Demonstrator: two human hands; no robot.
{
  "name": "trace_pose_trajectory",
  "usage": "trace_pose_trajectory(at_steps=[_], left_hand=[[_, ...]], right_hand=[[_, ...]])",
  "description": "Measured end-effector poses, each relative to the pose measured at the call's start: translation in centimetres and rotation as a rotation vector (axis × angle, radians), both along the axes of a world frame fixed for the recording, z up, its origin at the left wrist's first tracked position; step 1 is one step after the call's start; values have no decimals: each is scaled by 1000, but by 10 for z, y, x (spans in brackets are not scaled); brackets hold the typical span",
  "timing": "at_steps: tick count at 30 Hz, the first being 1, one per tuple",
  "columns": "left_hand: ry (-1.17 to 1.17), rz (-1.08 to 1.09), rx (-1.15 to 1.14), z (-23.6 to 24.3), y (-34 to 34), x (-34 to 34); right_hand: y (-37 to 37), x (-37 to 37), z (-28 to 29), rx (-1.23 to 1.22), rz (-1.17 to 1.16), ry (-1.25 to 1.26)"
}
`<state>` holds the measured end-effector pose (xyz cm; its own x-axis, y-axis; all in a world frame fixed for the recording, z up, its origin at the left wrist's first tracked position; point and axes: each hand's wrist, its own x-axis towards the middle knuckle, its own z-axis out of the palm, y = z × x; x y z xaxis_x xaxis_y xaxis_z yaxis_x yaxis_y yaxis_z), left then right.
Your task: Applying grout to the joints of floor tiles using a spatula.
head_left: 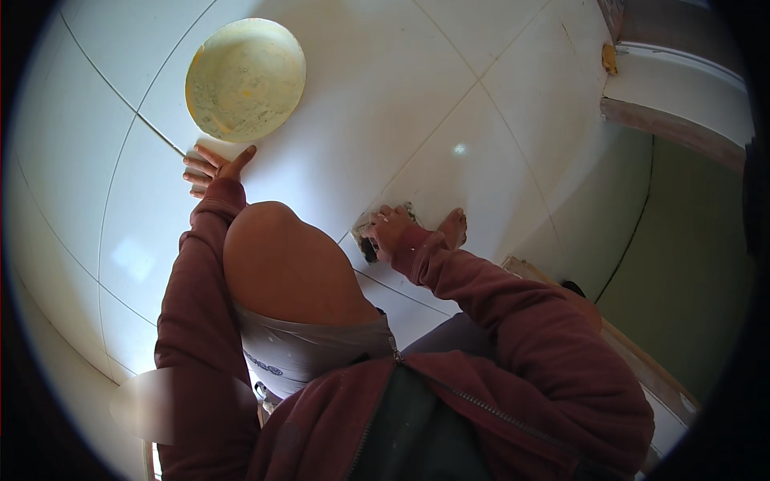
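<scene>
My left hand [215, 170] is spread on the white tiled floor [417, 104], fingers apart and holding nothing. Just beyond its fingertips stands a round, pale yellow basin [247, 80], its inside smeared with grey and yellow residue. My right hand [388, 231] presses down with curled fingers on a grimy grey-and-black piece [368, 249], perhaps a dirty rag or sponge. Its ragged edges show around the hand; the hand covers the rest, so I cannot tell its kind for sure. My bare foot [454, 228] rests just right of this hand.
My bent knee [277, 248] rises between my arms. To the right, a raised sill with a worn brown edge [666, 128] borders a dull green floor area [666, 264]. A wooden strip [642, 353] runs along the lower right. Dark joints cross the floor tiles.
</scene>
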<state>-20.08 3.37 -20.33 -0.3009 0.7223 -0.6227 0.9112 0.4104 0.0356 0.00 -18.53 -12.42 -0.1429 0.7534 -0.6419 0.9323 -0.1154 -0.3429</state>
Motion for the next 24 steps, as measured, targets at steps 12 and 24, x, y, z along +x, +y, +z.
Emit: trace_pose_trajectory(at_steps=[12, 24], left_hand=[[22, 1, 34, 2, -3, -1], [36, -22, 22, 6, 1, 5]], right_hand=[[-11, 79, -12, 169, -783, 150], [-3, 1, -10, 73, -546, -37]])
